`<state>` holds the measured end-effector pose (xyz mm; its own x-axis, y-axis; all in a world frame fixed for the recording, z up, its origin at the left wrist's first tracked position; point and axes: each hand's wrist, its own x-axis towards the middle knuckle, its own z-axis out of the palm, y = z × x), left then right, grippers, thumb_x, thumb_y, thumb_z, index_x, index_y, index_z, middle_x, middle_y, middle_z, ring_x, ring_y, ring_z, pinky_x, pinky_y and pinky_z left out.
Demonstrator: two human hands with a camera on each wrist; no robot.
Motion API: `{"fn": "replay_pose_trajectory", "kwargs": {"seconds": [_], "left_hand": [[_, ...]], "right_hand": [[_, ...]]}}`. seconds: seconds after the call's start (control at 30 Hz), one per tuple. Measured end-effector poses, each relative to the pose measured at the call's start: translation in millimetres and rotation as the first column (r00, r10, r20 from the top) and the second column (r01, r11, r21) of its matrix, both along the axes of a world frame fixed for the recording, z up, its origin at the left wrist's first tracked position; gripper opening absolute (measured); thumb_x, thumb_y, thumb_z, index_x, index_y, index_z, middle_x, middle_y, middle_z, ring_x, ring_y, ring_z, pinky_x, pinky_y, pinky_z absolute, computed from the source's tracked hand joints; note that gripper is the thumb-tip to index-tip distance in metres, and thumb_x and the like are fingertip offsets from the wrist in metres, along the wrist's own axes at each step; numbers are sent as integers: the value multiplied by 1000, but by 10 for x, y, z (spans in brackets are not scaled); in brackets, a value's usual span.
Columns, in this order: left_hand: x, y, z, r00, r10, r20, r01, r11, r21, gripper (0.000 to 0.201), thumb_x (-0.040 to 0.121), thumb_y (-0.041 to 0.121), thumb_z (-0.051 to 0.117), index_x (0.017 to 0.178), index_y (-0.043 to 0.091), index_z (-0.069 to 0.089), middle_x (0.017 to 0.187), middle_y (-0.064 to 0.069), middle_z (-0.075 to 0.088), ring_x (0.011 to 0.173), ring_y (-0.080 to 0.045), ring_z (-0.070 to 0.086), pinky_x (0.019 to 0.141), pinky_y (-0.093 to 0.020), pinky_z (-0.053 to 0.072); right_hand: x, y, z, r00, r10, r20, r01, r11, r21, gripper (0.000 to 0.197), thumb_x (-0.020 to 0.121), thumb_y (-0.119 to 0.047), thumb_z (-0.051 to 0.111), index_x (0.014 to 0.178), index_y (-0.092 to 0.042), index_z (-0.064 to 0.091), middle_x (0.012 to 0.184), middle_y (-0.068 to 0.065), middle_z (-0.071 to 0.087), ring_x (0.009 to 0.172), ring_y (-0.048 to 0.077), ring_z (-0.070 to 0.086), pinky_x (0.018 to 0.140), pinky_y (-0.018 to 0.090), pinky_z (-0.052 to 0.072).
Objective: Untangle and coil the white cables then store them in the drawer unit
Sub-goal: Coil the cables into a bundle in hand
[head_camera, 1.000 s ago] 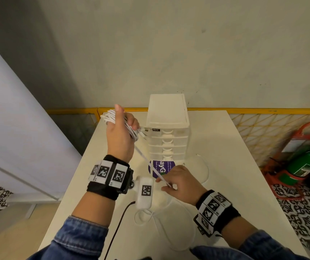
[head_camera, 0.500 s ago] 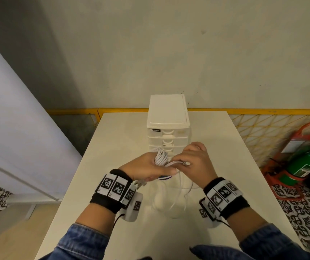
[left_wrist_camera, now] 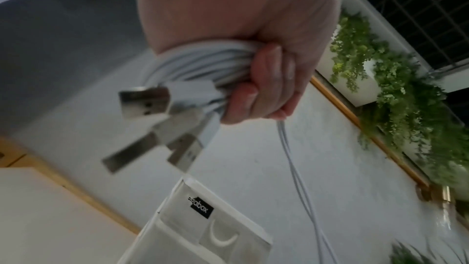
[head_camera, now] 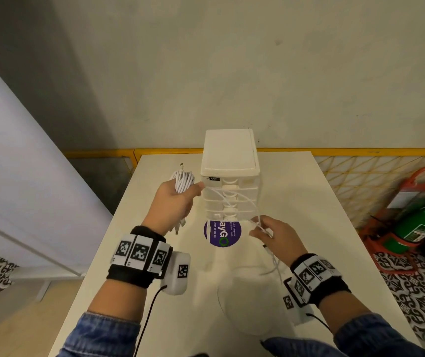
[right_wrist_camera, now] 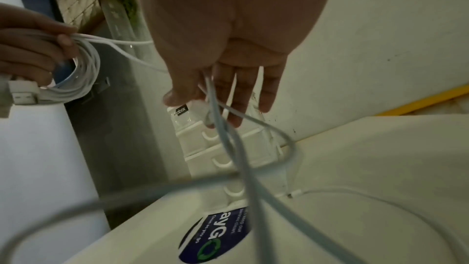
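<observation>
My left hand [head_camera: 174,203] is raised just left of the white drawer unit [head_camera: 229,161] and grips a coil of white cables [head_camera: 183,179]. In the left wrist view its fingers [left_wrist_camera: 266,87] curl round the coil [left_wrist_camera: 203,61], and USB plugs [left_wrist_camera: 144,103] stick out below. Loose white strands [head_camera: 234,199] arc across the drawer fronts to my right hand [head_camera: 273,234]. There they run between thumb and fingers [right_wrist_camera: 241,97] and fall onto the table [head_camera: 309,202]. All drawers look closed.
A round purple sticker [head_camera: 222,233] lies on the table in front of the unit. To the right stand a yellow mesh fence [head_camera: 360,176] and a green fire extinguisher [head_camera: 422,222] in a red stand. A white panel [head_camera: 26,176] leans at the left.
Half a second ago both hands met in front of the drawers. Now the left hand has risen up and left with the coil, and the right has drawn back right, stretching strands between them.
</observation>
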<state>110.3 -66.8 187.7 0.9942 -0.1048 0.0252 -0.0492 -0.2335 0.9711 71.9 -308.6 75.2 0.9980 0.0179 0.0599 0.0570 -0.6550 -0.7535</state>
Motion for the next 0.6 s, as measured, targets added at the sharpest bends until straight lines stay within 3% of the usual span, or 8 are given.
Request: {"fn": "replay_pose_trajectory", "kwargs": {"seconds": [0.1, 0.2, 0.27, 0.33, 0.4, 0.43, 0.5, 0.6], "left_hand": [[5, -1, -11, 1000, -11, -2, 11, 997, 75, 27, 88, 26, 61, 71, 6, 58, 51, -7, 43, 36, -12, 35, 41, -21, 33], [-37, -96, -48, 997, -58, -42, 62, 993, 101, 27, 87, 26, 62, 67, 9, 57, 47, -3, 43, 35, -11, 35, 42, -22, 33], [-70, -178, -60, 993, -91, -70, 96, 993, 74, 27, 88, 24, 61, 66, 9, 56, 46, -4, 41, 35, -12, 33, 40, -21, 31], [-93, -235, -59, 991, -109, -82, 111, 994, 22, 27, 89, 22, 60, 65, 9, 55, 45, -5, 38, 34, -13, 29, 38, -20, 28], [-97, -247, -50, 991, -103, -88, 103, 995, -14, 28, 89, 22, 60, 64, 9, 55, 44, -3, 36, 34, -12, 28, 37, -19, 27], [-92, -237, -50, 991, -100, -91, 99, 995, -15, 29, 89, 22, 60, 64, 9, 55, 43, -2, 36, 33, -12, 28, 37, -19, 27], [-82, -195, -75, 989, -102, -105, 103, 995, 3, 29, 89, 23, 60, 65, 9, 55, 43, -2, 37, 34, -12, 28, 38, -20, 27], [-112, -143, -139, 976, -157, -152, 167, 985, 52, 28, 89, 26, 61, 70, 7, 56, 44, -2, 38, 35, -12, 30, 38, -20, 27]], "right_hand": [[-4, 25, 89, 1000, 28, 13, -28, 1000, 15, 91, 69, -42, 75, 143, -23, 25, 122, -14, 47, 115, 4, 44, 96, 22, 33], [28, 157, 260, 989, 35, 144, -53, 991, 125, 102, 69, -36, 77, 146, -26, 11, 135, -18, 32, 127, -1, 30, 103, 20, 25], [52, 288, 372, 977, 95, 189, -116, 988, 104, 95, 74, -33, 74, 146, -25, 13, 138, -19, 31, 127, -4, 29, 103, 16, 24], [71, 393, 377, 974, 165, 156, -177, 982, 65, 71, 84, -29, 66, 143, -24, 27, 133, -13, 46, 120, -1, 41, 101, 21, 34], [72, 464, 313, 977, 164, 138, -182, 974, 134, 32, 91, -22, 55, 124, -23, 53, 103, -1, 68, 95, 5, 59, 87, 26, 44], [69, 479, 281, 979, 138, 151, -164, 970, 180, 22, 93, -19, 51, 113, -23, 59, 85, -1, 69, 81, 6, 61, 80, 25, 45], [65, 476, 273, 974, 81, 211, -133, 959, 248, 18, 95, -17, 47, 105, -26, 59, 65, -10, 60, 62, 4, 55, 67, 19, 44], [119, 420, 398, 955, 29, 294, -124, 942, 311, 20, 96, -17, 45, 111, -25, 56, 62, -17, 55, 59, 1, 48, 61, 15, 39]]}}
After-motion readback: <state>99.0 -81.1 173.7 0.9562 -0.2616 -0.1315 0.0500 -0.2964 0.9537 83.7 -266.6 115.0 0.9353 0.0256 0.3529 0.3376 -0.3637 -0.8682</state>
